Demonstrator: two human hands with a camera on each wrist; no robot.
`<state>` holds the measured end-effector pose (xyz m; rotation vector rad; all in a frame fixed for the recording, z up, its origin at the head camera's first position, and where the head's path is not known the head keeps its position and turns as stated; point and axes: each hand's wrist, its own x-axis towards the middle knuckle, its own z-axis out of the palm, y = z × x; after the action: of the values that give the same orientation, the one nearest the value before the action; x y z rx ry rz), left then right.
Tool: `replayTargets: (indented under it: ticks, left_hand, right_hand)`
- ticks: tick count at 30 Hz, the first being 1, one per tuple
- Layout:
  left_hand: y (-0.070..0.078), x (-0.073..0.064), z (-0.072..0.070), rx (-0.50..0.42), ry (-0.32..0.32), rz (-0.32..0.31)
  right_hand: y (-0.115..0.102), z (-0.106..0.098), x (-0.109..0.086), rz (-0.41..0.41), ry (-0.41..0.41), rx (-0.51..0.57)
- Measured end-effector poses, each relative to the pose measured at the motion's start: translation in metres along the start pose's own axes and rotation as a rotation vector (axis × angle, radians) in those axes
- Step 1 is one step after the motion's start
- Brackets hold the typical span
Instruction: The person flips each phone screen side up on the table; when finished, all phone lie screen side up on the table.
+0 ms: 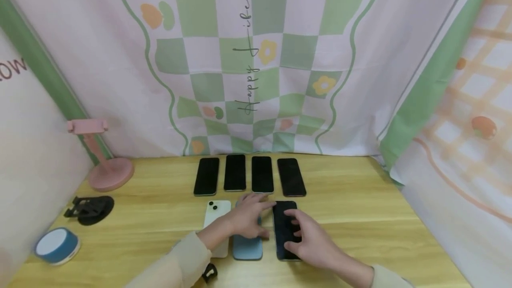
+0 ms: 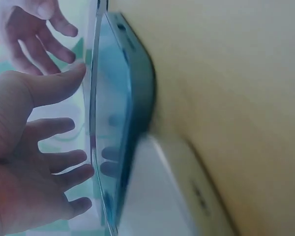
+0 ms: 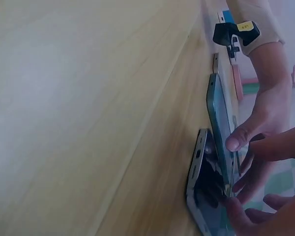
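Note:
My left hand [image 1: 249, 220] hovers over a light blue phone [image 1: 247, 249], fingers spread towards the right. In the left wrist view its fingers and thumb stand beside the blue phone [image 2: 115, 88], holding nothing. To the right, my right hand [image 1: 314, 240] is above a black-screened phone [image 1: 283, 230], its fingers loosely bent over the screen. In the right wrist view one fingertip comes close to that phone [image 3: 201, 182]; whether it touches cannot be told. A white phone [image 1: 219, 250] lies face down left of the blue one, partly covered by my left forearm.
Several black-screened phones [image 1: 262, 174] lie in a row at the back of the wooden table [image 1: 352, 199]. On the left are a pink phone stand [image 1: 110, 174], a black folding stand [image 1: 91, 210] and a blue round device [image 1: 58, 246]. A patterned curtain [image 1: 260, 57] hangs behind.

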<state>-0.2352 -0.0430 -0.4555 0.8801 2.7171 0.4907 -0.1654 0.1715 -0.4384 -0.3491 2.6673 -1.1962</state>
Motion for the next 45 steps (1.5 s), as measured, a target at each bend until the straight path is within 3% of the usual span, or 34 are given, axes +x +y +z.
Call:
replayTargets:
  ticks: [9, 12, 15, 19, 23, 33, 41, 45]
  left_hand:
    - [-0.023, -0.016, -0.001, -0.003, 0.037, -0.033]
    - [-0.028, -0.02, -0.001, -0.018, 0.048, -0.035]
    - [-0.033, -0.024, -0.002, -0.035, 0.058, -0.042]
    - [-0.038, -0.028, -0.003, -0.06, 0.061, -0.049]
    - [-0.044, -0.031, -0.004, -0.072, 0.05, -0.039]
    - [-0.053, -0.036, -0.013, -0.062, -0.021, 0.031]
    - [-0.071, -0.032, -0.004, -0.088, -0.039, 0.093]
    - [-0.08, -0.027, 0.003, -0.072, -0.023, 0.116]
  right_hand:
    - [-0.01, 0.019, 0.008, -0.146, -0.187, 0.149]
    - [-0.013, 0.028, 0.008, -0.221, -0.195, 0.056]
    - [-0.018, 0.036, 0.008, -0.269, -0.177, -0.119]
    - [-0.025, 0.044, 0.009, -0.267, -0.218, -0.295]
    - [-0.026, 0.048, 0.011, -0.28, -0.272, -0.39]
    - [-0.023, 0.052, 0.014, -0.329, -0.301, -0.488]
    - [-0.02, 0.057, 0.02, -0.392, -0.269, -0.546]
    - [-0.007, 0.061, 0.027, -0.476, -0.241, -0.544]
